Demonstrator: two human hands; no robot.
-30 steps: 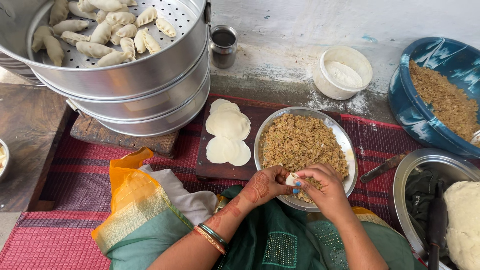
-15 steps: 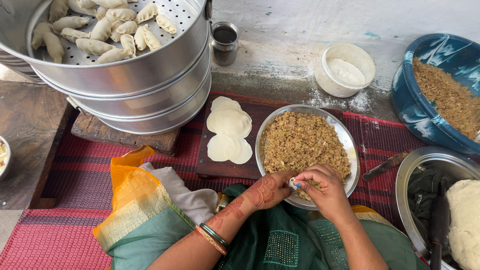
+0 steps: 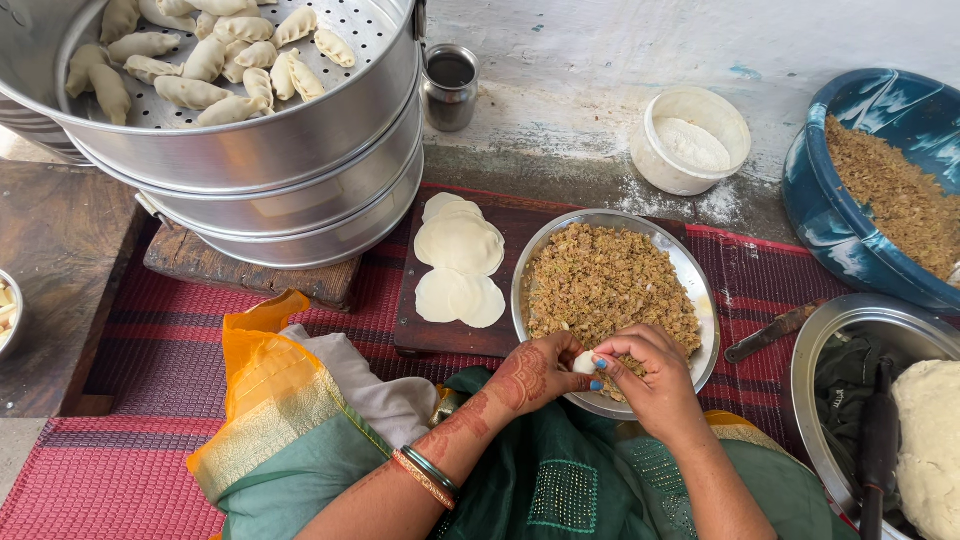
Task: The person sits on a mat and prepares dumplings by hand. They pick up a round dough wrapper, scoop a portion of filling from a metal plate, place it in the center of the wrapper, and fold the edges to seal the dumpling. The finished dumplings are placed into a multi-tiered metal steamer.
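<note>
Here, dumpling [image 3: 584,362] (orientation hidden), pinched by left hand [image 3: 535,372], right hand [image 3: 650,372]

both hands [image 3: 600,375] pinching dumpling [image 3: 583,363], over filling plate [image 3: 690,270]

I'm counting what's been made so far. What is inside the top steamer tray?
The top steamer tray holds folded dumplings on its perforated floor. The trays stacked beneath are covered, so their contents cannot be seen.

The filling plate [image 3: 690,275] is the landmark: dough rounds [image 3: 458,262] on a board [image 3: 440,335] lie to its left, the stacked steamer [image 3: 270,150] farther left, a flour bowl [image 3: 690,140] behind, the dough pan [image 3: 850,330] to its right.
</note>
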